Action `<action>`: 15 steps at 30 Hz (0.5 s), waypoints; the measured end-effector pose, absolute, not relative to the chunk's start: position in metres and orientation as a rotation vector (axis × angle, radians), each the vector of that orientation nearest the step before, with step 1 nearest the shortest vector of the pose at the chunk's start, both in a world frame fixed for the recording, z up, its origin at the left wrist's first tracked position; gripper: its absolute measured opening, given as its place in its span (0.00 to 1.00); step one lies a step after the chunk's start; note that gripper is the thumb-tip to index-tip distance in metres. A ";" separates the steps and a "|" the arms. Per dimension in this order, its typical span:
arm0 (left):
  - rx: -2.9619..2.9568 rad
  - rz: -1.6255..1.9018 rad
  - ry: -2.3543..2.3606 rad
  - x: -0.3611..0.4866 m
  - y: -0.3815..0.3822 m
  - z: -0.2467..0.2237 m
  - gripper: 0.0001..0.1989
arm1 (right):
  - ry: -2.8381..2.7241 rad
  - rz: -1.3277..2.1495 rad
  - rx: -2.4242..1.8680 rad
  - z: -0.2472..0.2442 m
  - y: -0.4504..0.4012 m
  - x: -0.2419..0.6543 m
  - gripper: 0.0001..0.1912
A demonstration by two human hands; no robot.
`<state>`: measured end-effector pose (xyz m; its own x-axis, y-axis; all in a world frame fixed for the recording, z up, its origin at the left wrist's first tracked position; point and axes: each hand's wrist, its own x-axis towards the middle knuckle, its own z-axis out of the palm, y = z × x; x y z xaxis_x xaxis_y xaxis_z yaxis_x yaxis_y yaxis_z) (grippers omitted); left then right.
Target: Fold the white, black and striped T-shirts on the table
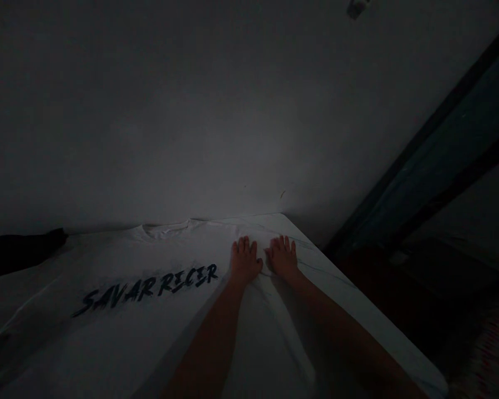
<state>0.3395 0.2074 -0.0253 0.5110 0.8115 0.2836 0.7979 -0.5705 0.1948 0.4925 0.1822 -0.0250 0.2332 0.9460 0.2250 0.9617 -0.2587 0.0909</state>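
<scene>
A white T-shirt [120, 338] with dark brush-style lettering across its chest lies spread out, its neckline toward the wall. My left hand [245, 260] rests flat on the shirt near its right shoulder, fingers stretched out. Just to the right, my right hand [283, 256] presses down with spread fingers around the sleeve; the cloth under its palm is hidden. Neither hand grips anything that I can see. The view is dim, so fine folds are hard to make out.
The shirt lies on a white marble-patterned table [341, 288] pushed against a plain wall [170, 122]. A black item [20, 252], perhaps cloth, lies at the far left. Past the table's right edge are a dark floor and a dark door frame [424, 138].
</scene>
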 end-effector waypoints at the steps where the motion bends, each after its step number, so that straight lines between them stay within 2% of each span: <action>1: 2.704 0.559 1.437 0.340 0.208 -0.027 0.31 | -1.883 -0.387 -2.387 -0.024 0.179 0.488 0.30; 7: 2.685 0.589 1.480 0.341 0.210 -0.031 0.27 | -2.111 -0.238 -2.237 -0.038 0.158 0.471 0.28; 15: 2.564 0.424 1.356 0.316 0.224 -0.016 0.29 | -2.148 -0.418 -2.153 -0.060 0.157 0.484 0.30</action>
